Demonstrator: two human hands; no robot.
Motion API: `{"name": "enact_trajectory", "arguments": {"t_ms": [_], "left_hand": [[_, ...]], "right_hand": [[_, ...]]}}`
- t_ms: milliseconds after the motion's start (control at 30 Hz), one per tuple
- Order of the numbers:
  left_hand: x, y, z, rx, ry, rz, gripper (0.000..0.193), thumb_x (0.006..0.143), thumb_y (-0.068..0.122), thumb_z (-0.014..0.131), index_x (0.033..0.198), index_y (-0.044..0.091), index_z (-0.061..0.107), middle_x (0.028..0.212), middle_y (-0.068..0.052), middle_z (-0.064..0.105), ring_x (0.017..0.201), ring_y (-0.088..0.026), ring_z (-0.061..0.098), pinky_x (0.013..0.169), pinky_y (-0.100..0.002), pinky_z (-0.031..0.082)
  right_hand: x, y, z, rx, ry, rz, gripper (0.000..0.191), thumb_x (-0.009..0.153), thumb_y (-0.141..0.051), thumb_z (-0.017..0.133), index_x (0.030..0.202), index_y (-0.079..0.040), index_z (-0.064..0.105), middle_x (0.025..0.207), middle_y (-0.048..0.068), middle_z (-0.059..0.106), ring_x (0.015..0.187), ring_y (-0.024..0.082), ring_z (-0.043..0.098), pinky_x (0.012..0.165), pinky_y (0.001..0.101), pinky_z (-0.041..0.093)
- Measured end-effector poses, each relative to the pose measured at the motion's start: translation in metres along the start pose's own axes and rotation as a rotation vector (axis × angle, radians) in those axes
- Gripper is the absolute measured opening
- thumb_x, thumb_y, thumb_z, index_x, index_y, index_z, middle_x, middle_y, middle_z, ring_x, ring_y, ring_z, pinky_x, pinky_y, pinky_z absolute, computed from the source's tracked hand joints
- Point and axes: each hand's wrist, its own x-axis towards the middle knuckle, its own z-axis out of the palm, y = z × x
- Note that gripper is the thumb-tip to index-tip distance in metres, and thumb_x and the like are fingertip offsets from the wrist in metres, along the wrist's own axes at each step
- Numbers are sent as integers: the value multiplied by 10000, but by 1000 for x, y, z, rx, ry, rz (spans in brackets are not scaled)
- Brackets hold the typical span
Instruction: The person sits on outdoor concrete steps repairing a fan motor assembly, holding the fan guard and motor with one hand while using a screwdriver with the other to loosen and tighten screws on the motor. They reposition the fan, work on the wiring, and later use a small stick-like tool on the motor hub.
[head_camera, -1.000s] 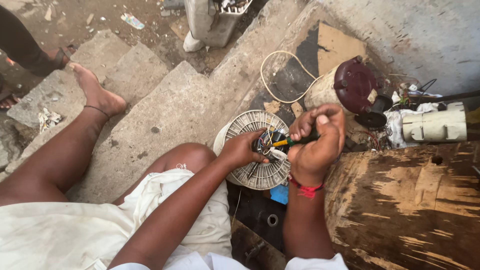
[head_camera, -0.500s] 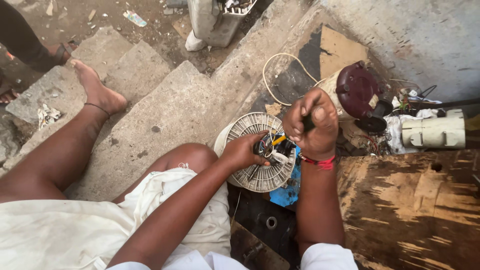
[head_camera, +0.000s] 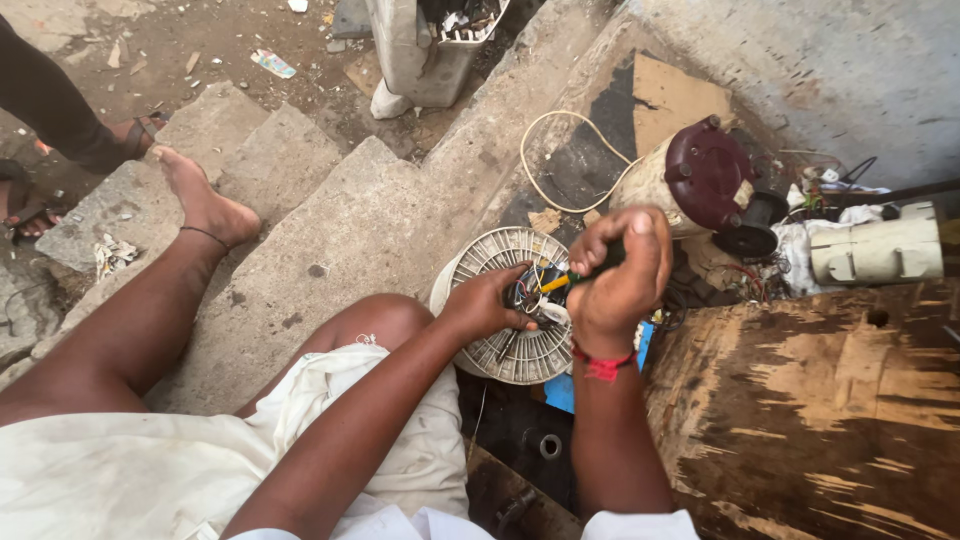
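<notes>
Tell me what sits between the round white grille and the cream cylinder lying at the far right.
In the head view, between the grille and the cream cylinder: the right hand gripping a dark-handled tool, plus a maroon-capped motor.

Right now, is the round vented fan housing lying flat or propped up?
Lying flat: round vented housing faces up on the step, left hand resting on it, wires exposed.

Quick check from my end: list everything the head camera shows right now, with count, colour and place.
Round slotted housing: one, off-white, on the concrete ledge under both hands.
Screwdriver: one, yellow and dark, in the right hand, tip toward the housing's wiring.
Motor unit: one, cream body with maroon cap, behind the hands.
Cord: one, pale, looped left of the motor unit.
Cylinder part: one, cream, far right.
Wooden board: one, brown, worn, lower right.
Another person's sandalled foot: one, upper left.
Own foot: bare, on the concrete steps.
Left hand: on the housing.
Right hand: fisted round the screwdriver.
</notes>
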Motion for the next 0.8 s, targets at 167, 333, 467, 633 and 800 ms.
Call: {"name": "enact_trajectory", "arguments": {"t_ms": [167, 333, 467, 633, 800], "left_hand": [[-8, 3, 2, -31, 12, 8, 1095, 550, 449, 950, 1524, 240, 494, 1355, -105, 676, 1233, -269, 652, 1003, -384, 515], [-10, 3, 4, -36, -6, -6, 1100, 552, 455, 950, 1525, 238, 483, 1368, -97, 664, 1255, -269, 632, 1008, -386, 505], [-3, 1, 2, -9, -5, -2, 1096, 557, 469, 957, 1512, 211, 484, 1379, -100, 654, 1267, -271, 623, 1013, -389, 500], [4, 1, -1, -13, -3, -9, 1101, 562, 470, 955, 1518, 203, 479, 1401, -107, 638, 1268, -273, 627, 1020, -387, 498], [6, 2, -2, -9, 4, -10, 1106, 548, 462, 961, 1514, 205, 488, 1399, -112, 640, 1266, -281, 626, 1019, -391, 498]], "right_hand": [[39, 0, -23, 214, -611, 341, 292, 1101, -314, 520, 956, -61, 508, 647, 30, 465, 495, 75, 390, 478, 280, 342], [48, 14, -27, 321, -928, 460, 356, 1062, -389, 607, 947, -60, 530, 664, 35, 506, 498, 61, 412, 444, 261, 344], [36, 7, -21, 237, -861, 349, 362, 1046, -388, 651, 939, -66, 524, 726, 80, 549, 572, 123, 494, 517, 279, 420], [25, -23, -15, -44, -573, 256, 371, 1061, -380, 616, 970, -28, 544, 936, 106, 570, 873, 205, 592, 826, 358, 527], [4, -17, -7, -75, -127, 52, 333, 1119, -329, 491, 963, -37, 529, 874, 99, 543, 773, 183, 524, 719, 349, 480]]}}
